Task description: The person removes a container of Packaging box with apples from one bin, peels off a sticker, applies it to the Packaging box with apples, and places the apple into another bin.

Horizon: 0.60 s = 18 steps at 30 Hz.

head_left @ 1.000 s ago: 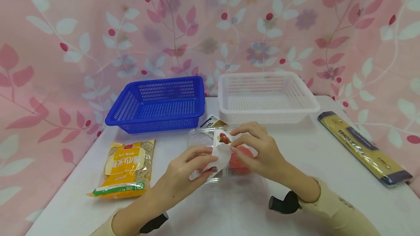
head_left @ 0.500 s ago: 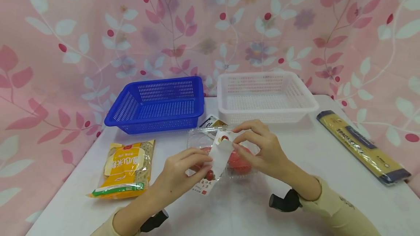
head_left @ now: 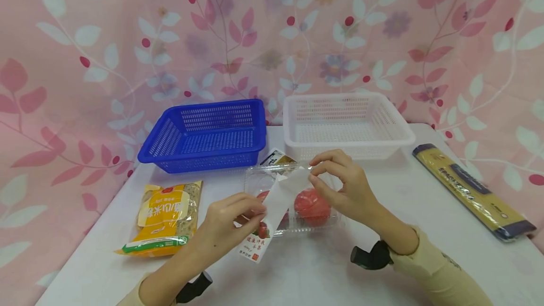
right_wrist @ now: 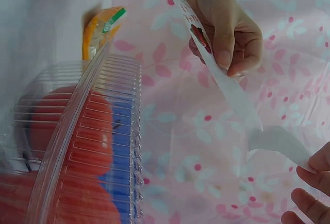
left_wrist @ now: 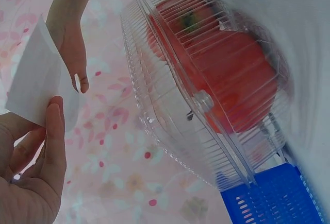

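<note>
Between both hands stretches a white paper label with small red fruit pictures and red lettering at its lower end. My left hand pinches its lower part between thumb and fingers. At the upper end, my right hand pinches a white flap; the right wrist view shows the strip bending sharply before that flap. Beneath and behind the label lies a clear ridged plastic clamshell box with large red round fruits inside. The label hides part of the box in the head view.
A blue basket and a white basket stand at the back. A yellow rice noodle bag lies left, a spaghetti pack right. A small dark-and-gold packet shows behind the box.
My hands have drawn apart, left hand down-left and right hand up-right. The label now slants, its printed lower end showing below the left hand, and more white flap shows at the right fingers.
</note>
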Each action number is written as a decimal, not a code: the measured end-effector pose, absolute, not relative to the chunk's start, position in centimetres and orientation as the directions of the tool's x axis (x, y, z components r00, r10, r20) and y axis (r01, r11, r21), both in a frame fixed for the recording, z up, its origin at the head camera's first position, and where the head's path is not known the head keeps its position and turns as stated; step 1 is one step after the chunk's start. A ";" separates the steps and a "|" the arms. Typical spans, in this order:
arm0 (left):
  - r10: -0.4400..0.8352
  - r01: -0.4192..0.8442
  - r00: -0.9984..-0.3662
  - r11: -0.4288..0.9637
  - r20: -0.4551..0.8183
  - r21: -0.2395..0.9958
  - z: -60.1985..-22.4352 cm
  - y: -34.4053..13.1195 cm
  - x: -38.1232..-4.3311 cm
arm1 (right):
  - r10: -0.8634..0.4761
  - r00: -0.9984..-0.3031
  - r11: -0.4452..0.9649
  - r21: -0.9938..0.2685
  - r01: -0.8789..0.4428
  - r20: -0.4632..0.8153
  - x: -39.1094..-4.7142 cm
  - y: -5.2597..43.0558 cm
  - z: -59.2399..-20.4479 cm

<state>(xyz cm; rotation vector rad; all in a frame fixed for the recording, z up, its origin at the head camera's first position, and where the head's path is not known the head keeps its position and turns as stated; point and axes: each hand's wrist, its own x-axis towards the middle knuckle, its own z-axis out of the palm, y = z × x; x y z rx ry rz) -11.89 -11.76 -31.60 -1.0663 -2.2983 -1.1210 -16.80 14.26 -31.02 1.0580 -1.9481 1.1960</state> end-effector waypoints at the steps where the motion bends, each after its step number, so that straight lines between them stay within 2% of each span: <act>1: 0.466 0.761 -0.648 0.402 0.602 0.509 -31.6 -11.8 -11.9 | -0.311 -0.496 0.273 -0.424 -0.864 0.811 -16.9 14.3 -31.0; 8: 0.444 0.753 -0.657 0.429 0.609 0.499 -32.1 -12.3 -11.9 | -0.305 -0.527 0.291 -0.449 -0.845 0.793 -17.0 14.4 -31.0; 18: 0.372 0.645 -0.753 0.580 0.542 0.498 -31.4 -13.7 -11.8 | -0.296 -0.540 0.308 -0.456 -0.835 0.788 -17.1 14.4 -31.0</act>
